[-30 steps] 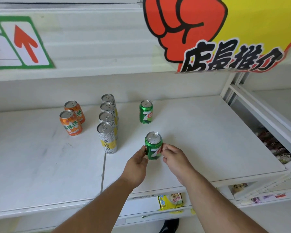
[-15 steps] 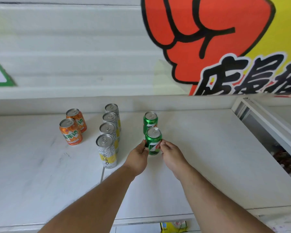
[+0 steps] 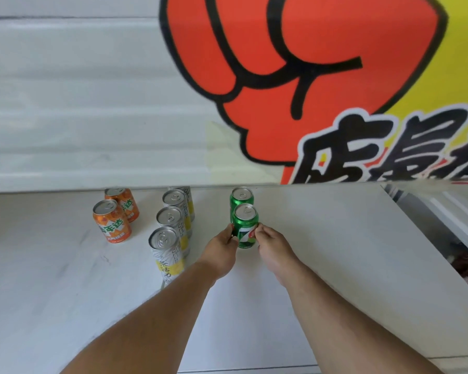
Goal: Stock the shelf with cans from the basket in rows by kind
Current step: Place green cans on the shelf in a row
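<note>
Centre of frame, slightly low: both hands hold one green can (image 3: 245,230) upright on the white shelf (image 3: 335,252). Left hand (image 3: 220,251) pinches its left side w/ thumb + fingertips; right hand (image 3: 274,245) pinches the right side the same way. Both forearms run up from the bottom edge. Can base seems to sit on the shelf, can't confirm.

Directly behind it, touching or nearly so, stands a second green can (image 3: 241,197), so the two form a short row running toward the back.

Left of centre: row of silver-and-yellow cans (image 3: 170,225), four deep; nearest one is partly hidden by the left forearm, rearmost is cut off by the shelf above. Further left: two orange cans (image 3: 112,225), one behind the other, also upright.

Upper right of frame: big red-and-yellow sign (image 3: 322,76) w/ a fist graphic and black characters. Right edge: lower shelving (image 3: 459,233) w/ some dark packets, too blurred to ID.
</note>
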Available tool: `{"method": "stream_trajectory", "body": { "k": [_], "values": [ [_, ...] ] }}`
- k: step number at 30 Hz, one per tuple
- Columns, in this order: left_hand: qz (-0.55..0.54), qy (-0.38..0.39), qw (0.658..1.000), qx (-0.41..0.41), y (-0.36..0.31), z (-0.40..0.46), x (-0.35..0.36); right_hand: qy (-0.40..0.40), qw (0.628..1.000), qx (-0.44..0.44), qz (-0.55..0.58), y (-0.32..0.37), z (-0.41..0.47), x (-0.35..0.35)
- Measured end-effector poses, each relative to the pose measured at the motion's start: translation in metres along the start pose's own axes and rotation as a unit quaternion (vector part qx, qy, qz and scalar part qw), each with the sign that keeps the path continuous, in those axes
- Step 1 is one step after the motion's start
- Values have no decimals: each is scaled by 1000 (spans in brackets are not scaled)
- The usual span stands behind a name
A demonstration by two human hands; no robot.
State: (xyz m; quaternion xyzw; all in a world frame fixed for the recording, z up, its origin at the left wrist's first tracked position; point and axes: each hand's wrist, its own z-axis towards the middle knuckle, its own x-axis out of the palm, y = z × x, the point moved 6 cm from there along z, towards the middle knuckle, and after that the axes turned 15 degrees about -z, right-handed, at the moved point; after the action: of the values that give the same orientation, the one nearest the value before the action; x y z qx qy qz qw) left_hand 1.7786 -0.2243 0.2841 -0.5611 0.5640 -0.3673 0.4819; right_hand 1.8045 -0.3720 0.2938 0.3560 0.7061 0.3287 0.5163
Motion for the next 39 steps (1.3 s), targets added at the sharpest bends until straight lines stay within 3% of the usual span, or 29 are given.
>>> {"method": "stream_trajectory", "body": {
  "k": [9, 23, 32, 39],
  "values": [
    [-9, -16, 1000, -21, 2, -53, -10, 22, 999, 35, -34, -8, -41, -3],
    [-58, -30, 998, -2, 41, -195, -68, 67, 983, -18, -172, 6, -176, 65],
    [-72, -155, 984, 42, 50, -302, -140, 122, 968, -143, -168, 50, -252, 108],
    [-7, -245, 968, -52, 124, -419, -182, 242, 939, -166, -181, 8, -346, 160]
  ]
}}
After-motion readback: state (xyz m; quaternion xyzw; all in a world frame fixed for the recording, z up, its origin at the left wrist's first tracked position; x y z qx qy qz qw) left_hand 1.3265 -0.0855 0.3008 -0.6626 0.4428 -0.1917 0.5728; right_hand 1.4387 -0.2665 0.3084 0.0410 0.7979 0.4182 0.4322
